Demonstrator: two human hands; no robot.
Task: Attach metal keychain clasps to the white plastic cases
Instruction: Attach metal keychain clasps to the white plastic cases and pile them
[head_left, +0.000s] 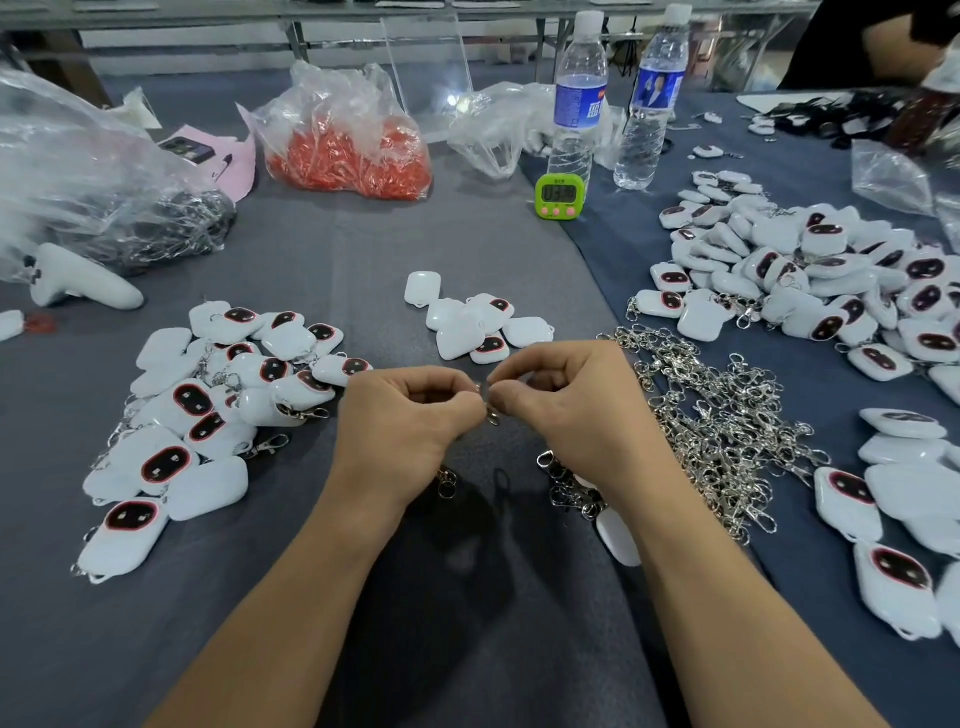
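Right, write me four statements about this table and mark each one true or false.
1. The left hand and right hand pinch a metal clasp between them. True.
2. The pile of loose clasps lies left of the hands. False: it lies to their right.
3. The green timer stands by a water bottle. True.
4. The clear bag at the back holds blue parts. False: they are orange-red.

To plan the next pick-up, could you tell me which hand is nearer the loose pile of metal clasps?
Right. The right hand sits just left of the pile of metal clasps; the left hand lies beyond it, farther left.
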